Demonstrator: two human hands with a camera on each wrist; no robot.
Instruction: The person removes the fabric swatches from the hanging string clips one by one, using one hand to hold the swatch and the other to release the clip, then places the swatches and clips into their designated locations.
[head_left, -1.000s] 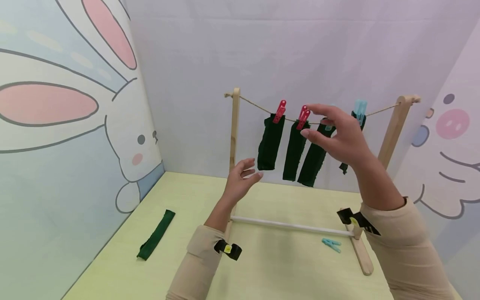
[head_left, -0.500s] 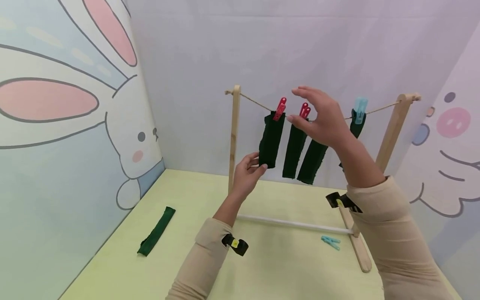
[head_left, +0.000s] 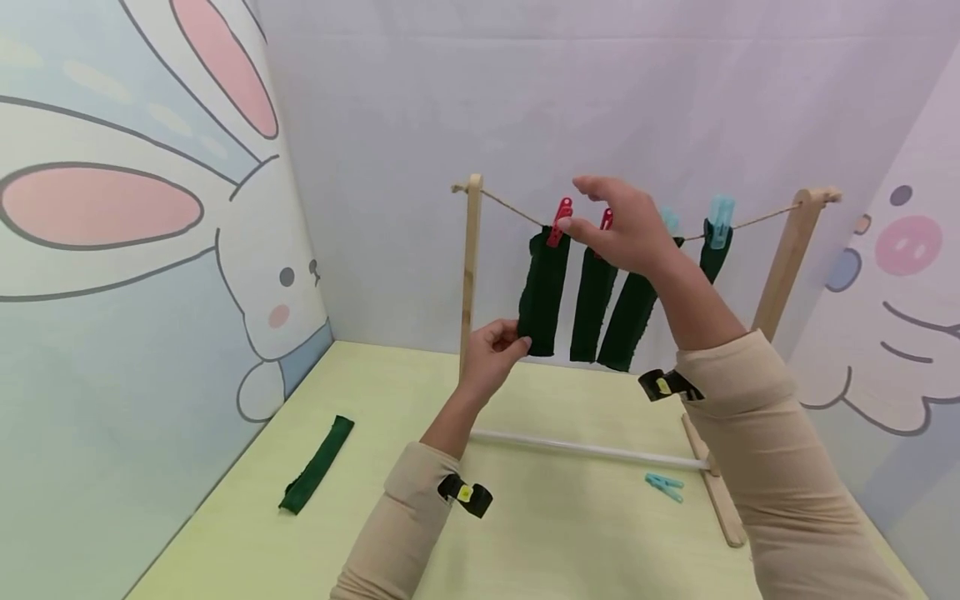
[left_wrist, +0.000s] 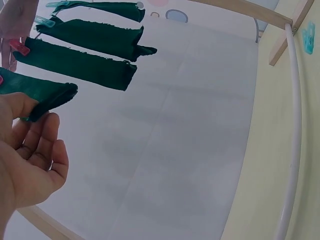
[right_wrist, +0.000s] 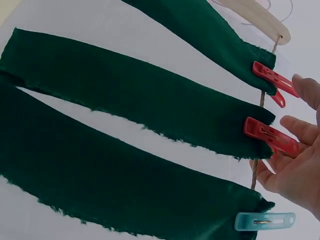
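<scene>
Back wall (head_left: 420, 108) behind right grip (head_left: 626, 229): pale grey-lavender. Left wall (head_left: 112, 400), left of left grip (head_left: 491, 360): pale blue, white cartoon rabbit (head_left: 255, 267) with pink inner ears. Right wall (head_left: 918, 500), right of right grip: cartoon figure (head_left: 885, 308) with pink snout. Worktop (head_left: 570, 533) below both, pale yellow. Light soft.

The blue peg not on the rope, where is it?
In the head view, the loose blue peg lies on the table at lower right, just in front of the white bar and left of the right wooden foot.
</scene>
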